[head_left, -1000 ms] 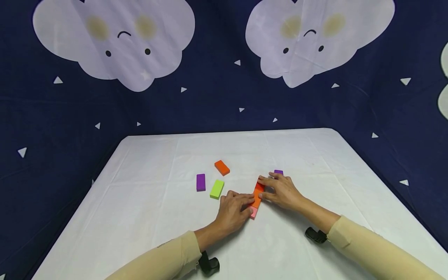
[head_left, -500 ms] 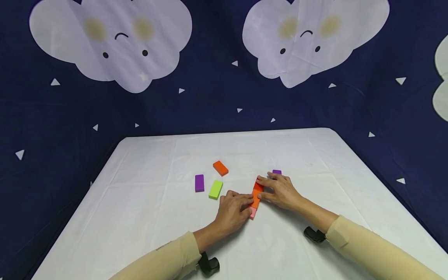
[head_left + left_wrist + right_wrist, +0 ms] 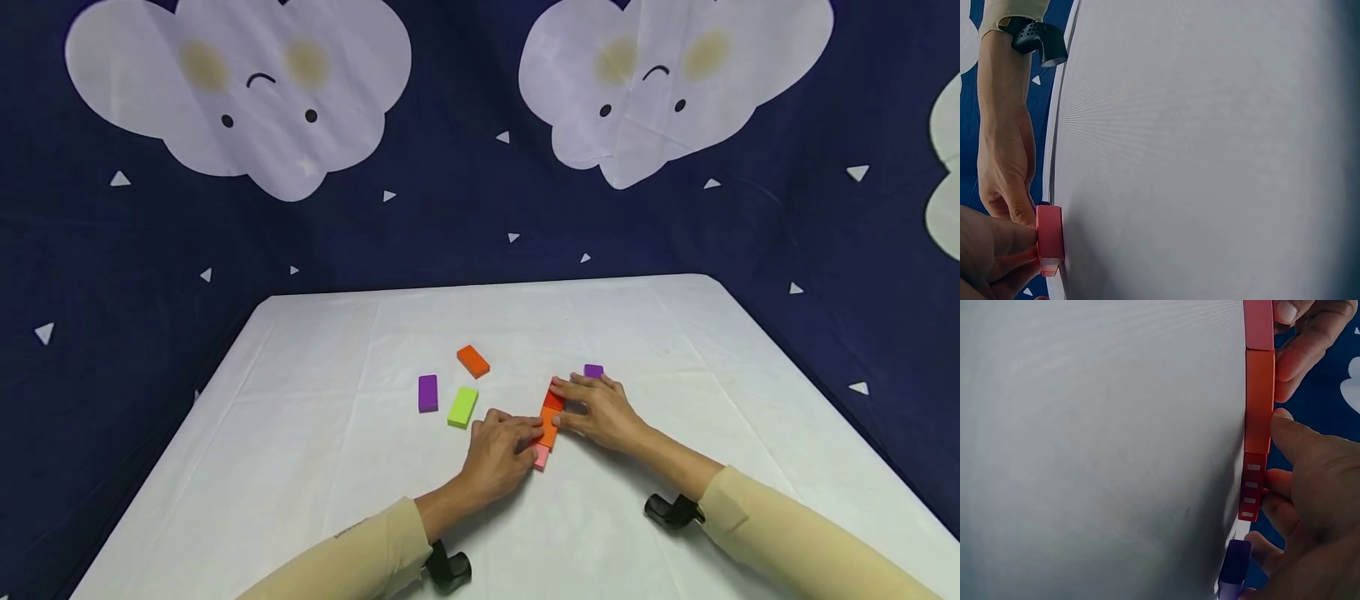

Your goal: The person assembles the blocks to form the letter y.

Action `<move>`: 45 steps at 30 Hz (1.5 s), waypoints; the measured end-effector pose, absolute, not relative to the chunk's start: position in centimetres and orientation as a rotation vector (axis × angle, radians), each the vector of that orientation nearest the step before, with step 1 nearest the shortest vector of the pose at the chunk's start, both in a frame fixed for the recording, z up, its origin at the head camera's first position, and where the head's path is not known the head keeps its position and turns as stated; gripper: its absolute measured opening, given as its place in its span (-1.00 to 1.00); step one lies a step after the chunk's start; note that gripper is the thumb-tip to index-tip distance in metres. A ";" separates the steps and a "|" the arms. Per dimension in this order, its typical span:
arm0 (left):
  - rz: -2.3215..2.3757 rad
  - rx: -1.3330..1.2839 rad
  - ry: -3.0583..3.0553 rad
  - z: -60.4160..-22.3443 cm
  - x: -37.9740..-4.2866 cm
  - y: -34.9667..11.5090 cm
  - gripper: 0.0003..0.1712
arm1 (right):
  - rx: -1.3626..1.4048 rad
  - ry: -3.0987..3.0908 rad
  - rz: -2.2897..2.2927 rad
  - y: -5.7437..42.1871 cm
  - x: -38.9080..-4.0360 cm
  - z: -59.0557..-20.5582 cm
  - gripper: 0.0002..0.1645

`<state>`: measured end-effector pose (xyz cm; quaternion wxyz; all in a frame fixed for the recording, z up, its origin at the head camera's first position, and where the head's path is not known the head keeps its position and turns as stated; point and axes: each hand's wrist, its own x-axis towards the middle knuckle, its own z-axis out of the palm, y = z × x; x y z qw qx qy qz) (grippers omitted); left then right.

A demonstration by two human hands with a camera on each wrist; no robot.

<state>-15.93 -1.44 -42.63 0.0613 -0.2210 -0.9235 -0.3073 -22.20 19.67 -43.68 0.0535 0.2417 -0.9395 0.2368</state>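
On the white table, a pink block point(image 3: 541, 457), an orange block point(image 3: 550, 427) and a red block point(image 3: 553, 396) lie end to end in a slanting row. My left hand point(image 3: 497, 457) reaches in from the left, its thumb at the pink block and its fingertips resting on the orange one. From the other side my right hand point(image 3: 606, 412) touches the orange block with its thumb and the red block with its fingertips. The right wrist view shows the fingers against the row's upper side. Part of the red block is covered by fingers in the head view.
A purple block point(image 3: 427, 393), a lime green block point(image 3: 462, 407) and a loose orange block point(image 3: 473, 362) lie left of the row. Another purple block point(image 3: 593, 371) sits just behind my right hand. A dark blue cloud-print cloth point(image 3: 465, 225) hangs beyond the table point(image 3: 315, 350).
My right hand's far fingers have drawn slightly back from the purple block behind it, and the right wrist has turned a little. The left hand and the row stay in place.
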 end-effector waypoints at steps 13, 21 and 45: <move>-0.911 -0.666 -2.805 -42.6 -16.0 -1.2 -0.65 | 0.735 -2.893 0.529 19.5 -22.2 -42.6 -0.33; -0.900 -0.681 -2.804 -42.6 -16.1 -1.0 -0.64 | 0.792 -2.982 0.715 19.8 -22.2 -42.5 -0.32; -0.883 -0.646 -2.792 -41.9 -17.1 -0.8 -0.68 | 0.741 -2.922 0.912 20.2 -22.0 -43.7 -0.29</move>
